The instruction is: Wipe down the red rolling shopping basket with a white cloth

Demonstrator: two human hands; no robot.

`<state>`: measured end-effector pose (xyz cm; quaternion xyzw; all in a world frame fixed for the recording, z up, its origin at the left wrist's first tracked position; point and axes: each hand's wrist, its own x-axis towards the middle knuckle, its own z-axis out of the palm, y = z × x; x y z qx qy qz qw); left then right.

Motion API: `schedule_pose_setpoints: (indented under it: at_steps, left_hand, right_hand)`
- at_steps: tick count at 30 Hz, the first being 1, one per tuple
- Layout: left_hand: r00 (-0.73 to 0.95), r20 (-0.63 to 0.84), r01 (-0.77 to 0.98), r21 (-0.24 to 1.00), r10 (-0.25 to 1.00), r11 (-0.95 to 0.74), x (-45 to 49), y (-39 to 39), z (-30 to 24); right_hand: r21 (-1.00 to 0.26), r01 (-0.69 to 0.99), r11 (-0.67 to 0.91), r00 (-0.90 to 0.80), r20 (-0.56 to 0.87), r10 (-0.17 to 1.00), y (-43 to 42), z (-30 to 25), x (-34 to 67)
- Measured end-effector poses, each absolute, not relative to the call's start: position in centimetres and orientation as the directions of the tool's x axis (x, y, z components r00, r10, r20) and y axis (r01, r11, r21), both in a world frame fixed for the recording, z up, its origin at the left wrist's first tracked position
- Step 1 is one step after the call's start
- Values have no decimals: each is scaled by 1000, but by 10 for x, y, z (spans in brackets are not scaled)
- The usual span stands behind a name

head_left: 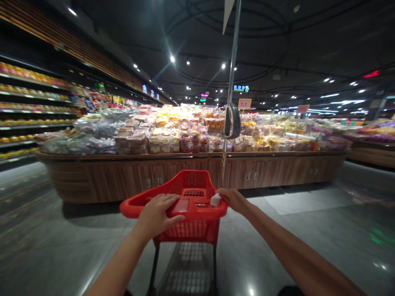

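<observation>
A red plastic shopping cart (197, 181) stands right in front of me on a grey tiled floor. My left hand (159, 213) lies over the left part of the cart's red handle bar (129, 207), fingers curled around it. My right hand (233, 198) grips the right end of the handle, next to a small white piece (215, 200) fixed on the bar. The cart's basket looks empty. A thin metal pole (232, 74) rises from the cart's right side, with a grey ring-shaped holder (232, 121) on it.
A long curved wooden display counter (173, 172) piled with bagged bread and pastries (173, 127) stretches across ahead. Shelves of packaged goods (27, 111) line the left wall. Another display island (373, 139) is at the right. Open grey floor (308, 230) lies on both sides of the cart.
</observation>
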<state>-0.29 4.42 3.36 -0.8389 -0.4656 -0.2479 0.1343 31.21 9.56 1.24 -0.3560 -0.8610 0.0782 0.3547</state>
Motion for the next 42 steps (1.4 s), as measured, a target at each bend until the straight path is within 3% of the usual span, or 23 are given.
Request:
schedule_pose_setpoints:
  at_steps: [6, 11, 14, 17, 22, 26, 29, 35, 39, 42]
  left_hand:
    - [522, 658, 752, -54, 543, -657, 61, 20, 34]
    - [481, 592, 808, -13, 646, -589, 120, 20, 19]
    - [442, 592, 851, -40, 674, -523, 127, 28, 11]
    - [449, 590, 850, -51, 671, -524, 124, 31, 6]
    - [465, 583, 844, -65, 666, -533, 121, 32, 4]
    - [452, 606, 846, -59, 654, -530, 122, 33, 2]
    - [452, 622, 843, -63, 639, -534, 120, 33, 0]
    - [456, 614, 830, -32, 645, -556, 114, 32, 2]
    - [454, 621, 824, -20, 639, -566, 112, 32, 4]
    - [455, 632, 822, -27, 627, -569, 111, 32, 4]
  right_hand:
    - [-463, 494, 736, -441, 597, 671, 95, 6, 306]
    - [-481, 490, 727, -395, 621, 677, 90, 10, 302]
    - [-572, 475, 669, -195, 672, 714, 70, -3, 294]
    - [-716, 323, 619, 112, 678, 726, 40, -32, 279]
    - [-731, 147, 667, 267, 678, 685, 28, -73, 257]
    - [-853, 70, 517, 517, 474, 712, 54, -75, 255]
    - [-917, -4, 399, 596, 318, 737, 56, -76, 251]
    - [-878, -67, 474, 598, 345, 723, 34, -87, 240]
    - [-841, -375, 390, 570, 122, 813, 50, -85, 237]
    - [-663, -688, 295, 449, -70, 891, 54, -87, 225]
